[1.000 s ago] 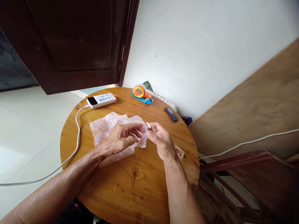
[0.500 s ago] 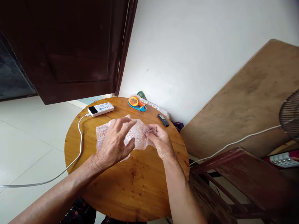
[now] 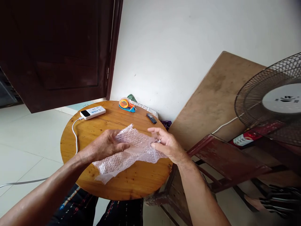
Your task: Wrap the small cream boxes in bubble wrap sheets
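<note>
A crumpled sheet of pinkish, clear bubble wrap (image 3: 131, 153) is held up over the round wooden table (image 3: 141, 185). My left hand (image 3: 105, 146) grips the left part of the sheet, its thumb on top and its other fingers behind. At the right end, my right hand (image 3: 168, 146) pinches the wrap between thumb and fingers, with the index finger stretched out. The lower left corner of the sheet hangs toward the near side of the table.
A white power bank (image 3: 92, 112) with a cable lies at the back left, near an orange and blue tape dispenser (image 3: 127, 104) and a dark small device (image 3: 151, 118). A fan (image 3: 270, 100) and wooden chair (image 3: 225, 160) stand right.
My left hand has gone from raised with spread fingers to gripping the wrap. The sheet is now lifted and tilted, its left end nearer to me. The view has shifted right.
</note>
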Demonstrator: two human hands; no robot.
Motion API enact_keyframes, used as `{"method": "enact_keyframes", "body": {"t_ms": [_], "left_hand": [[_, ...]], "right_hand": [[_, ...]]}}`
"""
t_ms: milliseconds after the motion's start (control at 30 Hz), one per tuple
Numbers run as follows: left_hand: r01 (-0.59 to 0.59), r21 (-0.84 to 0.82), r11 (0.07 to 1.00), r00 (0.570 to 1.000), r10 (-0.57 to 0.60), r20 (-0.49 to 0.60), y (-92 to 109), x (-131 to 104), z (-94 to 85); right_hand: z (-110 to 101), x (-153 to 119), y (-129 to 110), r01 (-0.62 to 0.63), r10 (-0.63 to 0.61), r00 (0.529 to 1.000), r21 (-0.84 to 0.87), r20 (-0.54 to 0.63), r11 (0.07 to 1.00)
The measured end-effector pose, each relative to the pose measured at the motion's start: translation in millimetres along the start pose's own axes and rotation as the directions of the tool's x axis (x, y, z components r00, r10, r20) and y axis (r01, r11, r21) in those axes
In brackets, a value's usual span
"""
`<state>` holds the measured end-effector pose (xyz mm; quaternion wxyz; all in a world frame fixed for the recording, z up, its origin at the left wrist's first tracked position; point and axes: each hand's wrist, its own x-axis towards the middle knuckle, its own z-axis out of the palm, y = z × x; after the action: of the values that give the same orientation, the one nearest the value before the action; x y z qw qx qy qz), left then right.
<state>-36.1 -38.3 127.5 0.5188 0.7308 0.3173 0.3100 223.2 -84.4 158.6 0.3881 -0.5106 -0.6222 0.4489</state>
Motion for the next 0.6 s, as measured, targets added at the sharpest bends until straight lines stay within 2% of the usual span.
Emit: {"method": "enact_keyframes", "body": {"t_ms": [100, 167, 233, 367, 500, 600], "left_hand": [[0.025, -0.235, 0.972, 0.998, -0.013, 0.053, 13, -15, 14.2], [0.124, -0.418, 0.9, 0.991, -0.088, 0.104, 13, -20, 19.3], [0.194, -0.496, 0.847, 0.981, -0.166, 0.1, 7, -19, 19.5], [0.196, -0.366, 0.91, 0.969, -0.238, -0.071, -19, -6, 11.8], [0.231, -0.215, 0.949, 0.928, -0.281, -0.246, -58, 13, 5.0], [0.29, -0.004, 0.957, 0.902, -0.274, -0.334, -84, 20, -0.4]], "right_hand": [[-7, -2, -4, 0.021, -0.021, 1.0, -0.055, 0.009, 0.998], [-7, 4, -5, 0.034, -0.032, 0.999, -0.054, 0.04, 0.998], [-4, 16, -3, 0.039, -0.038, 0.996, -0.015, 0.08, 0.999], [3, 46, 16, 0.017, -0.023, 0.992, 0.049, 0.121, 0.999], [13, 78, 52, 0.006, -0.002, 0.996, -0.037, 0.09, 0.999], [22, 101, 78, -0.006, 0.012, 0.998, -0.102, 0.058, 0.995]]}}
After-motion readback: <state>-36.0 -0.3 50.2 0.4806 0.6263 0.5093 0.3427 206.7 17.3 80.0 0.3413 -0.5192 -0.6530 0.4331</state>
